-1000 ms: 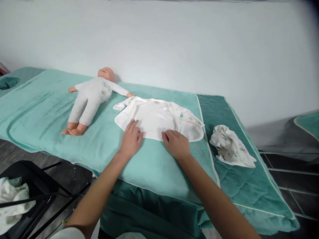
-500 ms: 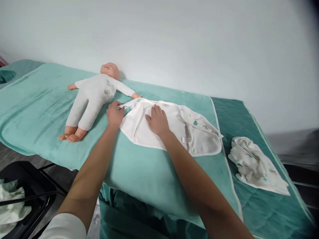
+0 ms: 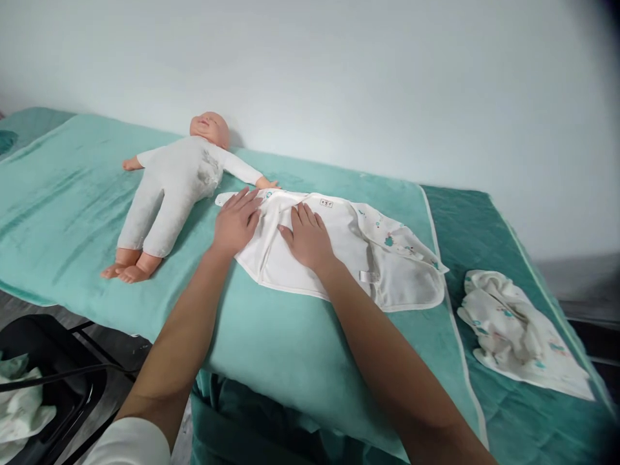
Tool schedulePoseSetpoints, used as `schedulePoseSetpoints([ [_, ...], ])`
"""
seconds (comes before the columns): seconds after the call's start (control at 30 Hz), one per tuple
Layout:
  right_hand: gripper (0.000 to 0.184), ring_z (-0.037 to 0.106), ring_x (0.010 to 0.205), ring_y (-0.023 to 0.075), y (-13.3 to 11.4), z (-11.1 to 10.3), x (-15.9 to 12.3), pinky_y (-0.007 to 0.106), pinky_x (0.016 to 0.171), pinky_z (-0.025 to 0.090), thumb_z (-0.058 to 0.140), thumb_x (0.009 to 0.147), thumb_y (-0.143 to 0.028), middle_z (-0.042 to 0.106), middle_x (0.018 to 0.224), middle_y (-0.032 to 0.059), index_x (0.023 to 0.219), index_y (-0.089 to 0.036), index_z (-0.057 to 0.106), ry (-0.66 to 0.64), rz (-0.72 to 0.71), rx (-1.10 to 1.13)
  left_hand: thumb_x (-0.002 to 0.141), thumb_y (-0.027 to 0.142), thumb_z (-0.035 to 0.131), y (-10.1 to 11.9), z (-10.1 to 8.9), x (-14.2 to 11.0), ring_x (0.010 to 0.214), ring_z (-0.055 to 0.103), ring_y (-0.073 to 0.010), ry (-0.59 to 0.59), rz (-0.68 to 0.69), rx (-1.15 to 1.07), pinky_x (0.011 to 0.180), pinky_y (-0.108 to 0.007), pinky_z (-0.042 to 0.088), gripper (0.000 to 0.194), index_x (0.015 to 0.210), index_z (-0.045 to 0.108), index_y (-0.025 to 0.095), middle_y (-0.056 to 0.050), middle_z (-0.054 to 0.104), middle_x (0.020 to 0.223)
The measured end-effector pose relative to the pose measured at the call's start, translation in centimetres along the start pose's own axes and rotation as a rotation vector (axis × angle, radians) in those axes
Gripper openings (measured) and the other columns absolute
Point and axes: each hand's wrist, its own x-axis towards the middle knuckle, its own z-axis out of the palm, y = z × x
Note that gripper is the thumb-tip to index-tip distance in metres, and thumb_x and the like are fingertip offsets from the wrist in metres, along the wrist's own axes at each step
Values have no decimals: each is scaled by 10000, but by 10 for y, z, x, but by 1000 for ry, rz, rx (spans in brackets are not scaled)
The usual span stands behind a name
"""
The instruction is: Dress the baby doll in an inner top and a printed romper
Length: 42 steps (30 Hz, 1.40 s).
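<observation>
A white baby garment (image 3: 339, 242) with small green and coloured prints lies spread open on the mint-green blanket, its inner side facing up. My left hand (image 3: 237, 221) rests flat on the garment's left sleeve, fingers stretched out. On the middle of the cloth lies my right hand (image 3: 309, 237), palm down with its fingers straight. Just left of the garment a baby doll (image 3: 177, 174) in a white cloth body lies on its back. One of the doll's hands touches or nearly touches the garment's top edge.
The mint-green blanket (image 3: 290, 342) covers most of the bed, over a darker green quilted cover (image 3: 460, 223). A crumpled white printed cloth (image 3: 518, 329) lies at the right. Lower left stands a black chair (image 3: 72, 387) with light cloths on it. A white wall (image 3: 339, 77) rises behind the bed.
My left hand has let go of the garment's left sleeve edge and now lies flat on it, the sleeve end spread out further left. My right hand stays on the garment. The view has shifted slightly.
</observation>
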Motion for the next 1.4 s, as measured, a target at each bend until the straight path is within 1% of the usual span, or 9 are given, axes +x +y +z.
schedulePoseSetpoints([
  [0.3,738,188,1607,311,48,-19,-19,520,1295,176,342,1056,-514,204,1711,209,1603,-19,309,-43,187,-17,1048,456,282,5,2,-13,1567,330,-286,-177,-176,208,1298,-493,229,577,1529,510,232,-23,422,1650],
  [0.43,661,296,1572,319,75,-30,-41,528,1287,238,466,1001,-531,335,1677,173,1513,-114,494,-16,64,186,1038,509,235,7,0,-12,1598,251,-298,-231,-228,257,1309,-492,201,669,1596,405,182,-47,318,1699],
  [0.53,467,559,1384,260,110,-49,-60,459,1175,445,489,976,-484,608,1488,95,1338,-234,644,234,77,462,1028,532,245,7,1,-9,1598,250,-294,-224,-247,267,1304,-493,217,683,1596,406,189,-38,314,1702],
  [0.63,359,686,1116,263,161,-74,-80,438,975,554,512,930,-401,731,1216,124,1162,-198,697,497,314,414,1017,537,287,7,1,-7,1582,291,-278,-181,-268,258,1294,-490,244,657,1569,451,222,-25,366,1681],
  [0.8,360,665,845,268,227,-96,-107,412,791,520,711,779,-541,731,915,81,904,-205,690,91,557,271,1000,534,351,5,2,-4,1562,329,-269,-148,-300,238,1276,-503,274,607,1522,510,269,-1,413,1656],
  [0.9,279,636,786,245,232,-99,-110,378,748,493,685,808,-510,703,828,43,839,-233,683,57,497,357,992,535,371,3,2,-3,1550,351,-277,-134,-300,228,1259,-523,298,592,1499,535,278,-2,440,1640],
  [1.13,221,592,1133,302,229,-96,-107,459,1078,428,597,779,-207,645,1172,173,992,-187,651,733,576,105,986,527,411,2,1,-2,1532,382,-278,-116,-299,219,1250,-518,309,539,1459,580,333,18,472,1620],
  [1.33,270,647,988,327,235,-82,-110,520,958,494,675,803,-432,653,928,112,934,-211,590,484,797,298,990,527,406,1,1,-3,1534,376,-260,-107,-291,217,1250,-509,304,544,1471,572,334,21,473,1619],
  [1.4,252,653,912,303,234,-80,-108,514,938,502,703,760,-417,645,843,69,875,-220,596,531,778,417,988,528,408,0,2,-3,1533,376,-258,-102,-295,217,1252,-502,302,548,1469,575,325,22,474,1618],
])
